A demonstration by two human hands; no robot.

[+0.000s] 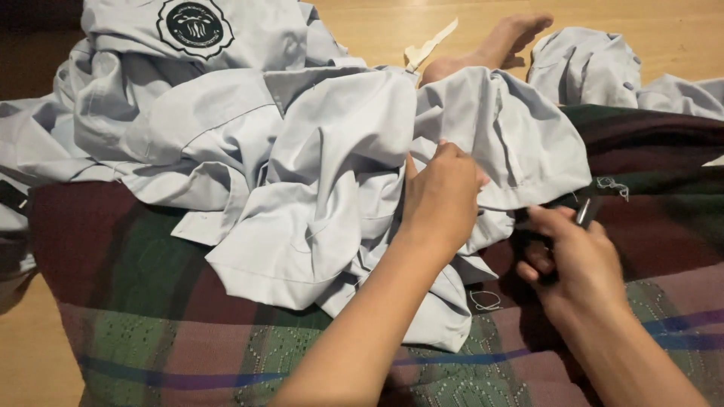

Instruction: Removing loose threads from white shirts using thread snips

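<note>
A pale grey shirt (317, 166) lies crumpled across my lap, over a plaid cloth of maroon and green (151, 301). My left hand (441, 200) pinches a fold of the shirt near its hem, fingers closed on the fabric. My right hand (573, 260) is closed around small dark scissors (584, 211), whose tip sits just under the shirt's edge. Loose white threads (486, 300) lie on the plaid cloth by the hem.
A second grey shirt with a round black badge (194, 26) is piled at the back left. More grey cloth (603, 68) lies at the back right. My bare foot (498, 45) rests on the wooden floor (679, 30), next to a strip of pale tape (430, 47).
</note>
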